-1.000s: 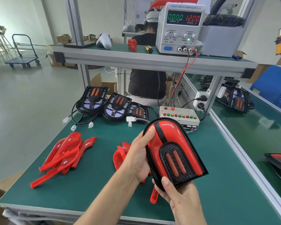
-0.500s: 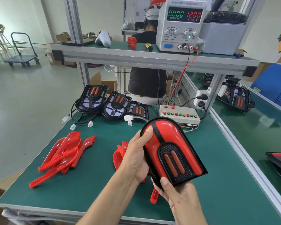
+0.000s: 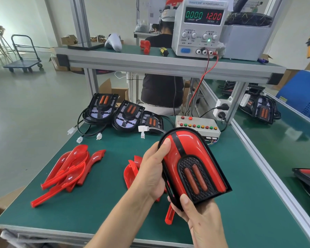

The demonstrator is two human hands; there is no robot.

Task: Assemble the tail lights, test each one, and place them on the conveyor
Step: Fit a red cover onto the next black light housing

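Tail light [image 3: 190, 163] sits gripped between my hands: left hand [image 3: 151, 173] clasps its side, right hand [image 3: 198, 212] pinches its bottom edge.

Three open black housings [image 3: 127, 113], one assembled tail light [image 3: 191, 167], two hands [image 3: 150, 174].
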